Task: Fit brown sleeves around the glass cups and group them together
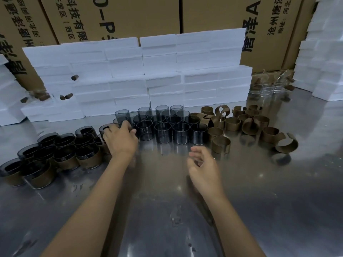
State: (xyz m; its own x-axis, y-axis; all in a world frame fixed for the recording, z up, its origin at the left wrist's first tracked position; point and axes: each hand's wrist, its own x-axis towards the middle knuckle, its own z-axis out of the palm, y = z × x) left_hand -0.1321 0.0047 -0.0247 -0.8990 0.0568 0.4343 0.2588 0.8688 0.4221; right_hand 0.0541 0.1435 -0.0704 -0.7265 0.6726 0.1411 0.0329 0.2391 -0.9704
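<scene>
Nearest me, the right hand (201, 164) is hovering loosely curled and holding nothing above the shiny steel counter (167, 210), while the left hand (120, 138) is closing its fingers around a smoky glass cup (121, 120) at the edge of the bare cluster. These cups are looking slick and breakable, best gripped round the wall, and the springy brown split-ring sleeves (220, 144) are lying to the right, probably light and easily spread open.

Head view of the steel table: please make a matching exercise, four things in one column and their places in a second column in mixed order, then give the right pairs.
Things:
1. bare smoky glass cups
2. loose brown curled sleeves
3. glass cups already wearing brown sleeves
4. white foam blocks

Places:
A. stacked at the back of the table
B. right of the bare cups
C. grouped at the left
D. middle rows, beyond the hands

Pairs: 1-D, 2-B, 3-C, 4-A
</scene>
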